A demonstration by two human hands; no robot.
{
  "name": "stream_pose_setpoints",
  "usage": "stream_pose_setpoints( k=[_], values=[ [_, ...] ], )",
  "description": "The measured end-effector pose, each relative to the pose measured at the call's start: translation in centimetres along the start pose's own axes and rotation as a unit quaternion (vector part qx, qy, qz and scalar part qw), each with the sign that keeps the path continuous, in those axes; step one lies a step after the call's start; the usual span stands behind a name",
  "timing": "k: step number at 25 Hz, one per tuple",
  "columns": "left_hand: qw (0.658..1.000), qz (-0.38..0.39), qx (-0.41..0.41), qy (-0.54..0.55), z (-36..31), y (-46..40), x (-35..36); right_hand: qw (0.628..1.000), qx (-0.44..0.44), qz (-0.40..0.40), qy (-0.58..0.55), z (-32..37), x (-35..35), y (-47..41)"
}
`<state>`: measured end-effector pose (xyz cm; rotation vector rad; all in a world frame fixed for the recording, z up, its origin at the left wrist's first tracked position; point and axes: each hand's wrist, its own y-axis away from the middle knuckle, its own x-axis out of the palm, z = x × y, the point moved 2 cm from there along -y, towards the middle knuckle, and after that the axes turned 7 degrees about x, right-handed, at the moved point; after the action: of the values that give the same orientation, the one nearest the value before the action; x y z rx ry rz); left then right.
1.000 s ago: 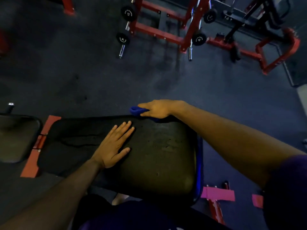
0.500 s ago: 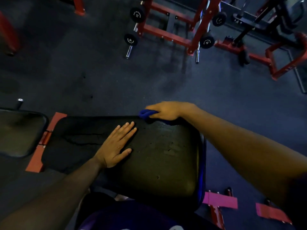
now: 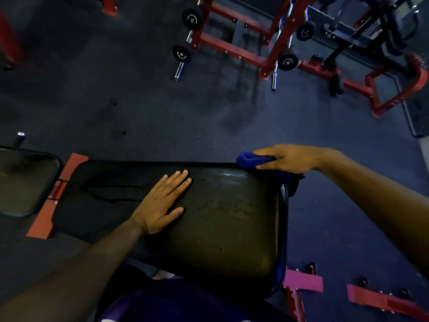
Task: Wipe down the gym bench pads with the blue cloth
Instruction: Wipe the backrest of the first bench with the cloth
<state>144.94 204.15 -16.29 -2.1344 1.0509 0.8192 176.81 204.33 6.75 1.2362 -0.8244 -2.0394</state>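
A long black bench pad (image 3: 220,217) with a cracked, worn surface lies across the middle of the view. My left hand (image 3: 162,203) rests flat on its centre with the fingers straight. At the pad's far right corner my right hand (image 3: 287,159) grips the bunched blue cloth (image 3: 251,159), which lies against the pad's far edge and drapes over the right end. A second, smaller black pad (image 3: 25,180) sits to the left, joined by a red bracket (image 3: 59,189).
Dark rubber floor surrounds the bench. A red rack (image 3: 243,43) with barbells and small black plates stands at the back, more red and black machines (image 3: 383,54) at the back right. Red bench feet (image 3: 380,300) stick out at the lower right.
My right hand has slid the blue cloth to the right along the pad's far edge, reaching the right corner. My left hand has stayed flat on the pad.
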Motion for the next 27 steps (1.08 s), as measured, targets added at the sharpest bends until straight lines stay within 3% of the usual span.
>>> stream_pose_setpoints(
  k=[8,11,14,17,22,25,27],
  values=[
    [1.0,0.0,0.008,-0.009,0.7,0.1,0.3,0.984,-0.022,-0.046,0.168,7.8,4.9,-16.5],
    [1.0,0.011,0.001,-0.009,0.9,0.2,0.2,0.983,-0.005,-0.08,0.168,9.0,4.9,-15.8],
    [1.0,0.021,0.009,0.001,1.0,0.2,0.0,0.975,0.03,-0.188,0.113,8.2,3.3,-10.7],
    [0.999,0.044,-0.003,0.011,1.4,0.3,-0.3,0.945,0.094,-0.301,0.081,8.2,4.1,-4.4],
    [0.989,0.146,0.014,-0.001,1.9,0.1,-2.0,0.886,0.137,-0.442,0.011,12.5,12.1,1.7],
    [0.981,0.185,0.063,-0.014,1.5,-0.4,-3.0,0.847,0.164,-0.506,-0.009,14.4,17.3,1.0],
    [0.968,0.2,0.147,-0.038,0.9,-0.6,-3.6,0.808,0.184,-0.558,-0.05,15.5,20.0,1.5]
  ],
)
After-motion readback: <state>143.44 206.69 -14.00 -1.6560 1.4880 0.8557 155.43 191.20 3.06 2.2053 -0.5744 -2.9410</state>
